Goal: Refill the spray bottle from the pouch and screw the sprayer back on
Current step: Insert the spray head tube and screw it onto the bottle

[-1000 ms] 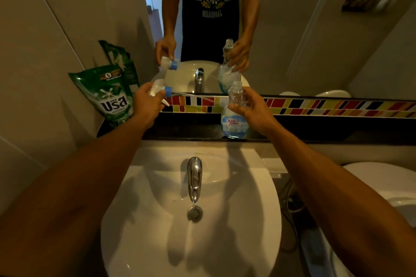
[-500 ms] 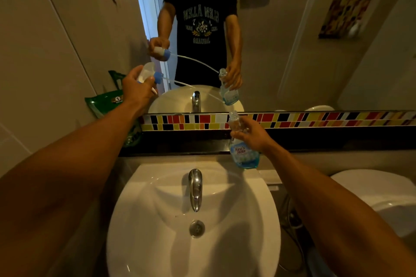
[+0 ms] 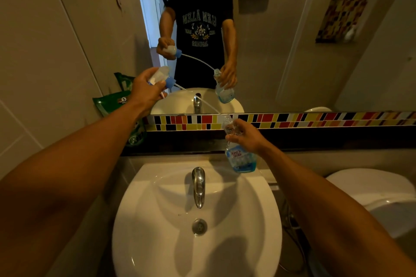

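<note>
My right hand (image 3: 246,135) grips the clear spray bottle (image 3: 239,159) by its neck, above the back right rim of the sink; a little blue liquid sits at its bottom and it tilts slightly. My left hand (image 3: 145,90) holds the white sprayer head (image 3: 161,75) with its blue collar, raised up and to the left. The sprayer's thin dip tube (image 3: 202,101) runs from the collar down to the bottle's open mouth, with its end about at the mouth. The green refill pouch (image 3: 112,103) leans on the ledge at the left wall, partly hidden by my left arm.
A white sink (image 3: 157,243) with a chrome tap (image 3: 198,186) lies below my hands. A dark ledge (image 3: 337,139) and a coloured tile strip run under the mirror (image 3: 281,51), which shows a person's reflection. A white toilet (image 3: 371,198) stands at the right.
My left hand has lifted the sprayer head up and away to the left, drawing the dip tube out of the bottle. My right hand has brought the bottle off the ledge toward the sink.
</note>
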The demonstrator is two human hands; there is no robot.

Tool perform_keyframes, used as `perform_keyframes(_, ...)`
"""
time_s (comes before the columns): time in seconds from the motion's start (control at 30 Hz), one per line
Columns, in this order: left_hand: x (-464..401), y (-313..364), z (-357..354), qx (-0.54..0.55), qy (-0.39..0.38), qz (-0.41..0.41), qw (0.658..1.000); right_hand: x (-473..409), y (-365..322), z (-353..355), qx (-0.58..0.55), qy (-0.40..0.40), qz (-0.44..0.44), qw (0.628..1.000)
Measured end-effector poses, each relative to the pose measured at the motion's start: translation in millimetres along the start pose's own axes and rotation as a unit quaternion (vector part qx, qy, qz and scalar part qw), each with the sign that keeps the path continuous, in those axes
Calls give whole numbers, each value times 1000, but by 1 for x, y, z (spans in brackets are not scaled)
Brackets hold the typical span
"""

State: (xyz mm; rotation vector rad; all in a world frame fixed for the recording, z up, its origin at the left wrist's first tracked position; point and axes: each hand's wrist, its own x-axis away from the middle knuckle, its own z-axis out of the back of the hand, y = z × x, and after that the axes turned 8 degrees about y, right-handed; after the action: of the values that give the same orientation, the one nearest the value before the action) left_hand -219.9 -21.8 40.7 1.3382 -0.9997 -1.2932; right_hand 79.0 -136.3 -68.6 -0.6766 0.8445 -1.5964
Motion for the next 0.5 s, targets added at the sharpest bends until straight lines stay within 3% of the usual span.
perform_keyframes(0.5,30,11,-58,7,-151,-10,988,-6,-43,-8,-90,-7,56,994)
